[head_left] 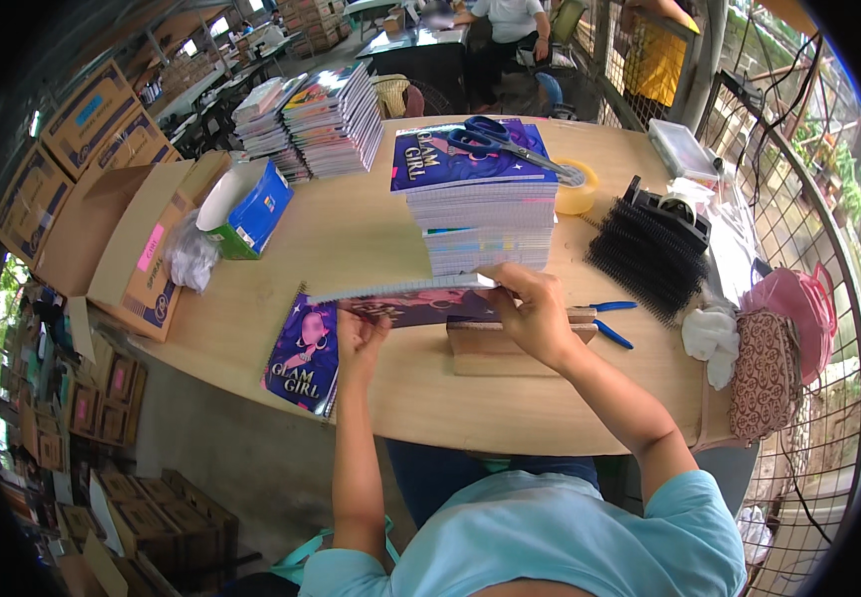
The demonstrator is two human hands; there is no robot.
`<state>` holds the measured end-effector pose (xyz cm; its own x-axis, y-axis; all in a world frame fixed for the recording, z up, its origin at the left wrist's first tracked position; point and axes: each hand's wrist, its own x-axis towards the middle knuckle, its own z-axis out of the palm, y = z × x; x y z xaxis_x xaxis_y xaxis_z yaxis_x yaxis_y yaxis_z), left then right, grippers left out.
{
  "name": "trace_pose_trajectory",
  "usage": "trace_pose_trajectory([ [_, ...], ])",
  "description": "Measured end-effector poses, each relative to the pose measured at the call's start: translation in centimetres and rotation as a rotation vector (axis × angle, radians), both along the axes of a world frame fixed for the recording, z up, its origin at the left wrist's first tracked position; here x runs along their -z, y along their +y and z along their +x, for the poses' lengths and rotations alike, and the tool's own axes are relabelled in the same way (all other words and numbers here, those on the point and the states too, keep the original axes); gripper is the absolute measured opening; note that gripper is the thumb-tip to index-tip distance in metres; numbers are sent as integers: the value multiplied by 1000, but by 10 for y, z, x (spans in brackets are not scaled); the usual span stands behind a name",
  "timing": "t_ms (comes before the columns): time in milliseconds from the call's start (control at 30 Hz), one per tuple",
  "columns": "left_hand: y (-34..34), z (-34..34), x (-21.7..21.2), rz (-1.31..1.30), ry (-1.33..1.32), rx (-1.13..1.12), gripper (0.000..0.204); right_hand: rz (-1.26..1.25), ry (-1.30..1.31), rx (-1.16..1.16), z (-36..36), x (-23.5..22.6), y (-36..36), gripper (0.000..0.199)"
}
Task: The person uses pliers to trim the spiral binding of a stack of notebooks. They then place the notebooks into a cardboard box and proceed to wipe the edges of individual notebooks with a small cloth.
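A notebook (415, 306) with a dark printed cover is held up on edge between both hands, just above the table. My left hand (361, 336) grips its left end, fingers partly behind it. Pinching its upper right corner is my right hand (528, 308). Under and beside that hand lies a wooden block (505, 350), and blue-handled pliers (609, 320) rest to its right. A purple spiral notebook (303, 350) lies left of my left hand. Behind the held notebook rises a stack of notebooks (485, 219), topped by scissors (510, 146).
Black spiral coils (646, 257) and a tape roll (577, 187) sit at the right, near a patterned pouch (768, 373). At the left stand an open carton (132, 264), a blue-green box (251, 211) and notebook piles (326, 124). A wire fence (818, 418) borders the right.
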<state>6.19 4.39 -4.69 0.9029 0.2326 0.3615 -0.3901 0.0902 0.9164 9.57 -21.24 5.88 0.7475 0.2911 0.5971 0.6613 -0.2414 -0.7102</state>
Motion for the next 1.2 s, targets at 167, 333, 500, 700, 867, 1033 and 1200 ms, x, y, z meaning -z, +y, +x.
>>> trace_pose_trajectory([
  [167,-28,0,29,111,87,57,60,11,100,74,2,38,-42,25],
  [333,-79,-2,30,339,6,180,79,231,247,221,-21,83,-93,33],
  [500,-107,-13,30,-125,33,158,79,306,383,-14,-33,123,-107,63],
  [700,-79,-18,40,-41,188,131,81,-571,-57,784,63,103,-141,15],
  [867,-114,-38,-38,571,-346,-585,71,-734,-160,818,91,124,-161,17],
  [1033,-164,-27,-105,1129,-366,-264,42,-639,-153,647,100,106,-195,26],
  [1200,-179,2,-83,1010,-270,-28,18,-475,-82,212,65,9,-185,27],
])
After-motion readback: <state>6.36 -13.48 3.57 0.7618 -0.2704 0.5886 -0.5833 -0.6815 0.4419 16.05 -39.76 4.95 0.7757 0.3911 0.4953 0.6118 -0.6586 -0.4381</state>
